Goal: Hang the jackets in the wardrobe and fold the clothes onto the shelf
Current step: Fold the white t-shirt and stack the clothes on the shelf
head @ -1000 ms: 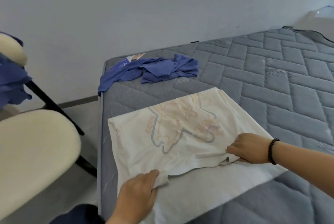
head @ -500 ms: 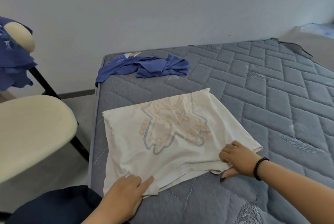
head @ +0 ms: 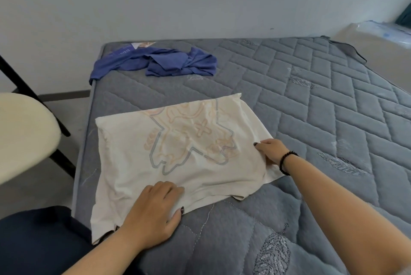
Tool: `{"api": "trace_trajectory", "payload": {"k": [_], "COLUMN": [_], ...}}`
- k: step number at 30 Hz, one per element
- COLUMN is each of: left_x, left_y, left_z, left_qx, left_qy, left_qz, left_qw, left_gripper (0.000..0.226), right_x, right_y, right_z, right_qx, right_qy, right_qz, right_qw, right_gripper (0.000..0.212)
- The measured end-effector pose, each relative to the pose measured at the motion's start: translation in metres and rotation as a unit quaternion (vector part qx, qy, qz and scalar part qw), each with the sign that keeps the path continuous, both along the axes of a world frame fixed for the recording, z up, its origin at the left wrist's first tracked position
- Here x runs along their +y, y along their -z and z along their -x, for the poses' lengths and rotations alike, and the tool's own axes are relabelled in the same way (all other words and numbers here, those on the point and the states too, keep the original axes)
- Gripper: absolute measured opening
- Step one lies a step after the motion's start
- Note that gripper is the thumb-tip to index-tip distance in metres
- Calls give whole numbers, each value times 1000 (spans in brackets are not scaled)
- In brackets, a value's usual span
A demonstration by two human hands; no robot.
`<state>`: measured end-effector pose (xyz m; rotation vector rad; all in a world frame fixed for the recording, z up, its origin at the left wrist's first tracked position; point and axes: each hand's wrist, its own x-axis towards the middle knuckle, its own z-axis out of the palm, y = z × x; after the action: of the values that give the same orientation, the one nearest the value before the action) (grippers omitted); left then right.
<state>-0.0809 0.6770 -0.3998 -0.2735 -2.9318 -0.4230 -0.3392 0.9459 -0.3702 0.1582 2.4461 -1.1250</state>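
Observation:
A cream T-shirt (head: 178, 154) with a pale orange and grey print lies folded flat near the front left corner of the grey quilted mattress (head: 311, 105). My left hand (head: 153, 212) rests flat on the shirt's near edge, fingers spread and straight. At the shirt's right edge is my right hand (head: 270, 150), with a black bead bracelet on the wrist; it lies on the cloth with its fingers over the fold. A crumpled blue garment (head: 160, 62) lies at the mattress's far left corner.
A chair with a cream seat (head: 24, 132) and black legs stands left of the bed. The white wall runs behind the mattress. A plastic-wrapped object (head: 382, 32) lies at the far right. Dark cloth (head: 37, 241) covers the lower left corner of the view.
Both hands let go of the shirt's lower hem after folding it up and now lie on the cloth. The view has shifted right, and the blue clothes on the chair back are out of sight.

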Motion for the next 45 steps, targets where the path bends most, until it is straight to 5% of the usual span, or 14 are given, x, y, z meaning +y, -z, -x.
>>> {"api": "trace_trajectory", "payload": {"k": [4,9,14,23,27,30,37,40,42,45], "left_x": [49,117,139,145,151,146,130,120,112,99], "left_y": [3,-4,-1,16,19,16,-19,-46,-59,-64], "left_z": [38,86,106,105,104,100,126,156,188,248], "left_qx": [-13,-37,-71,-33,-28,-68,-161,-271,-243,-140], "left_qy": [20,68,66,8,-24,-18,43,76,47,-38], "left_qz": [-30,-58,-50,-71,-86,-90,-39,-43,-57,-72], "left_qw": [999,995,994,997,996,993,985,959,967,987], "left_gripper": [41,50,50,45,42,41,34,54,56,26], "right_x": [8,19,27,10,21,30,72,78,76,68], "right_y": [9,29,15,3,27,32,8,5,6,7], "right_z": [-2,-13,-13,12,19,19,32,30,29,28], "right_qx": [-46,-67,-132,-165,-139,-158,-52,-83,-111,-100], "right_qy": [53,146,83,-143,-149,-143,-184,-224,-245,-234], "right_qz": [91,249,357,135,215,305,143,116,115,120], "right_qw": [993,955,921,967,955,928,971,964,956,960], "right_gripper": [35,21,26,8,16,23,16,25,31,16]}}
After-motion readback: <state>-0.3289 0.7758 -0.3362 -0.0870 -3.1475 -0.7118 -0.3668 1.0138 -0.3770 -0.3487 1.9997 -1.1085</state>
